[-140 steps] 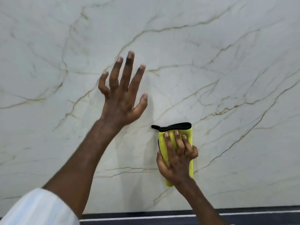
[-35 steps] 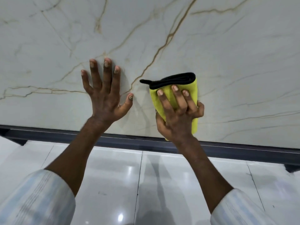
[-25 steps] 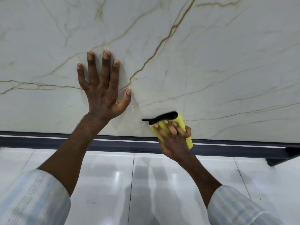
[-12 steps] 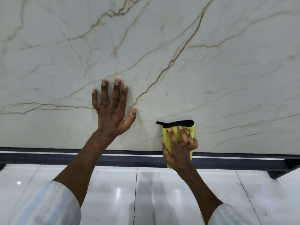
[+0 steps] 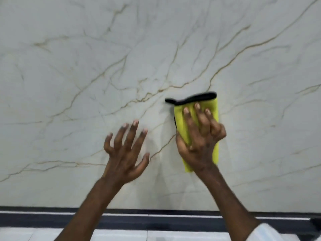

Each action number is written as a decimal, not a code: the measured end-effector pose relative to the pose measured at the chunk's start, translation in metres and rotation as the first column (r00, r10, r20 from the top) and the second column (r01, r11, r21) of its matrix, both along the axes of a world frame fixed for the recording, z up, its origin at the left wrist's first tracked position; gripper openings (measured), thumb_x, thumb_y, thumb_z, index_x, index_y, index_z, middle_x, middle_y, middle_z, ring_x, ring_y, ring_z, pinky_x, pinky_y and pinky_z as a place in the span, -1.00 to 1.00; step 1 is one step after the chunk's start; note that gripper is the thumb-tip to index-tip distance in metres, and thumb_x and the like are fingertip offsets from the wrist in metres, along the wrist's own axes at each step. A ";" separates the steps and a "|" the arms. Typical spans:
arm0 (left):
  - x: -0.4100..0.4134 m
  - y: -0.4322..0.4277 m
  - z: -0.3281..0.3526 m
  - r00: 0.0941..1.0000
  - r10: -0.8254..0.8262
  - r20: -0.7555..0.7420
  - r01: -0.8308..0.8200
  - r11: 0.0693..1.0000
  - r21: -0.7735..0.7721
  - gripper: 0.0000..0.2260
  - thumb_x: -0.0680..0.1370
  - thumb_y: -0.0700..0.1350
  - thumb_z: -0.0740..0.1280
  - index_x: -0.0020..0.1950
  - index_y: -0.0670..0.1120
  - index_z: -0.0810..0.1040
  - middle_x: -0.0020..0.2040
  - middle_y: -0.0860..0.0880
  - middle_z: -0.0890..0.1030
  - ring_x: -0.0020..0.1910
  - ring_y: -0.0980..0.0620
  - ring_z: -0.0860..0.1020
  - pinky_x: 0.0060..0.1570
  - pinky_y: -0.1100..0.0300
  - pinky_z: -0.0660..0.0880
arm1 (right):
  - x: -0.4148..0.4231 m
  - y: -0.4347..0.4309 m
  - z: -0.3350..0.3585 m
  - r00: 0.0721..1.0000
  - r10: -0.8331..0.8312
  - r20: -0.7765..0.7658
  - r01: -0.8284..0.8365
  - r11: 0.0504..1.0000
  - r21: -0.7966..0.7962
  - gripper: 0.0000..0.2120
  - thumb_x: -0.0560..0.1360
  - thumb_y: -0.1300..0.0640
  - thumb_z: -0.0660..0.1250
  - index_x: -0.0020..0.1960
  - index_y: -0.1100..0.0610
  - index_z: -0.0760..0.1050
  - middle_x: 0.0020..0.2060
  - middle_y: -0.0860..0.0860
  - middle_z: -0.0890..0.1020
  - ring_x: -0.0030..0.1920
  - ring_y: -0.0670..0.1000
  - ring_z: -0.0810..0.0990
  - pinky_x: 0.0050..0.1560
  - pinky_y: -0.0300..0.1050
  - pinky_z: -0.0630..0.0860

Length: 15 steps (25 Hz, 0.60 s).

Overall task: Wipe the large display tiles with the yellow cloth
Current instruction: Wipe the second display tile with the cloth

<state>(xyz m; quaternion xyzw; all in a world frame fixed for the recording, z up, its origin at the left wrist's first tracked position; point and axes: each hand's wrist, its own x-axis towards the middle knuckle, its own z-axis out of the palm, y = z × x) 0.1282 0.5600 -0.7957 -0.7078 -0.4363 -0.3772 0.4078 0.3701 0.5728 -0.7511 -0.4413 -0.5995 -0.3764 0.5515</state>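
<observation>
Against the veined display tile (image 5: 86,66), the yellow cloth (image 5: 179,119) is held flat by the right hand (image 5: 199,145).
Head view: fingers are laid over the cloth, the thumb hooked round its left edge; the left hand (image 5: 125,157) is spread wide beside it, nothing held; whether the tile is touched cannot be told.

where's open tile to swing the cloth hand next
Wide bare tile above the yellow cloth and to the right of the right hand. Left of the left hand is bare too. Tight only between the two hands.
</observation>
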 end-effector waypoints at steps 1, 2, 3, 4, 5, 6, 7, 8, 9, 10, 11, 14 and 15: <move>0.005 0.004 0.038 1.000 -0.010 0.020 0.008 0.997 0.071 -0.37 0.64 0.15 0.25 0.68 -0.03 0.26 0.71 -0.15 0.10 0.66 -0.18 0.15 0.48 -0.24 0.07 | 0.000 -0.001 -0.021 0.999 -0.024 0.029 0.025 0.999 -0.032 -0.30 0.41 -0.04 0.44 0.53 -0.03 0.41 0.55 0.00 0.37 0.50 0.11 0.32 0.26 0.30 0.30; 0.011 0.010 0.079 0.998 -0.020 0.054 0.013 0.992 0.125 -0.38 0.65 0.14 0.23 0.68 -0.05 0.27 0.71 -0.16 0.09 0.66 -0.18 0.14 0.47 -0.24 0.09 | -0.001 -0.005 -0.035 0.999 -0.037 0.038 0.039 0.997 -0.066 -0.29 0.40 -0.05 0.44 0.54 -0.04 0.39 0.56 -0.02 0.33 0.50 0.10 0.31 0.26 0.29 0.30; 0.016 0.017 0.116 0.997 -0.027 0.077 0.015 0.988 0.152 -0.39 0.66 0.13 0.20 0.68 -0.07 0.27 0.70 -0.16 0.08 0.66 -0.19 0.13 0.47 -0.24 0.10 | -0.001 -0.007 -0.041 0.999 -0.037 0.026 0.039 0.995 -0.089 -0.29 0.40 -0.04 0.45 0.54 -0.05 0.38 0.57 -0.04 0.31 0.49 0.10 0.31 0.26 0.29 0.31; 0.021 0.024 0.146 0.997 -0.021 0.077 0.008 0.987 0.163 -0.39 0.67 0.13 0.18 0.68 -0.09 0.25 0.69 -0.17 0.07 0.67 -0.20 0.11 0.48 -0.24 0.11 | -0.003 -0.008 -0.037 1.000 -0.022 0.015 0.024 0.995 -0.095 -0.29 0.40 -0.04 0.45 0.53 -0.07 0.38 0.58 -0.06 0.30 0.49 0.10 0.31 0.24 0.30 0.33; 0.024 0.030 0.164 0.998 -0.003 0.062 -0.007 0.986 0.166 -0.39 0.68 0.15 0.15 0.69 -0.09 0.22 0.69 -0.18 0.07 0.68 -0.21 0.10 0.49 -0.25 0.10 | -0.004 -0.009 -0.020 1.000 0.011 0.020 -0.010 0.996 -0.087 -0.30 0.41 -0.04 0.43 0.53 -0.07 0.39 0.58 -0.06 0.30 0.49 0.10 0.31 0.24 0.34 0.36; 0.026 0.035 0.170 0.999 0.013 0.042 -0.019 0.986 0.165 -0.38 0.70 0.16 0.13 0.70 -0.10 0.19 0.70 -0.19 0.09 0.68 -0.23 0.09 0.50 -0.28 0.11 | -0.005 -0.008 0.014 0.997 0.048 0.054 -0.045 0.997 -0.062 -0.32 0.42 -0.05 0.41 0.53 -0.07 0.39 0.58 -0.05 0.31 0.49 0.12 0.32 0.22 0.39 0.38; 0.027 0.039 0.170 0.999 0.027 0.026 -0.031 0.984 0.173 -0.39 0.71 0.15 0.12 0.70 -0.11 0.18 0.70 -0.18 0.13 0.68 -0.26 0.10 0.50 -0.32 0.12 | -0.006 -0.004 0.061 0.991 0.078 0.112 -0.076 0.997 -0.017 -0.32 0.43 -0.07 0.38 0.55 -0.07 0.39 0.57 -0.02 0.34 0.50 0.14 0.33 0.21 0.43 0.38; 0.027 0.042 0.167 0.999 0.041 0.016 -0.043 0.982 0.183 -0.40 0.71 0.14 0.12 0.70 -0.12 0.19 0.70 -0.16 0.17 0.68 -0.27 0.12 0.50 -0.35 0.14 | -0.006 0.002 0.116 0.984 0.080 0.161 -0.086 0.996 0.030 -0.32 0.44 -0.09 0.35 0.56 -0.07 0.39 0.57 0.00 0.36 0.49 0.14 0.32 0.23 0.42 0.36; 0.026 0.044 0.162 0.999 0.045 0.012 -0.046 0.981 0.189 -0.40 0.71 0.12 0.12 0.69 -0.13 0.20 0.69 -0.15 0.19 0.67 -0.28 0.14 0.50 -0.37 0.15 | -0.005 0.009 0.174 0.983 0.062 0.172 -0.074 0.995 0.064 -0.31 0.44 -0.11 0.34 0.56 -0.08 0.39 0.56 0.01 0.38 0.48 0.11 0.30 0.25 0.36 0.35; 0.025 0.046 0.160 0.999 0.042 0.008 -0.043 0.980 0.195 -0.41 0.70 0.11 0.13 0.69 -0.13 0.22 0.69 -0.14 0.20 0.67 -0.29 0.15 0.50 -0.37 0.15 | -0.002 0.013 0.231 0.989 0.043 0.142 -0.056 0.995 0.087 -0.30 0.43 -0.13 0.34 0.56 -0.09 0.39 0.56 0.00 0.38 0.46 0.08 0.28 0.25 0.28 0.33; 0.025 0.046 0.160 0.999 0.032 0.011 -0.034 0.980 0.195 -0.41 0.70 0.10 0.14 0.68 -0.14 0.23 0.69 -0.14 0.21 0.67 -0.29 0.15 0.50 -0.37 0.14 | 0.002 0.013 0.276 0.997 0.024 0.079 -0.032 0.994 0.107 -0.30 0.43 -0.13 0.34 0.56 -0.11 0.39 0.56 -0.03 0.37 0.45 0.05 0.27 0.24 0.23 0.30; 0.029 0.038 0.170 0.997 -0.059 0.047 0.049 0.979 0.196 -0.39 0.65 0.09 0.21 0.66 -0.13 0.28 0.69 -0.16 0.21 0.67 -0.26 0.15 0.47 -0.33 0.14 | 0.015 0.009 0.285 0.999 -0.030 0.031 0.025 0.991 0.131 -0.32 0.47 -0.13 0.35 0.58 -0.08 0.37 0.58 -0.05 0.35 0.50 0.05 0.28 0.28 0.22 0.30; 0.033 0.033 0.180 0.992 -0.112 0.060 0.097 0.974 0.205 -0.39 0.63 0.08 0.23 0.65 -0.12 0.29 0.69 -0.17 0.21 0.67 -0.23 0.16 0.46 -0.30 0.16 | 0.021 0.008 0.254 0.998 -0.044 0.051 0.038 0.991 0.125 -0.32 0.48 -0.11 0.35 0.58 -0.06 0.37 0.59 -0.03 0.34 0.52 0.08 0.30 0.28 0.26 0.32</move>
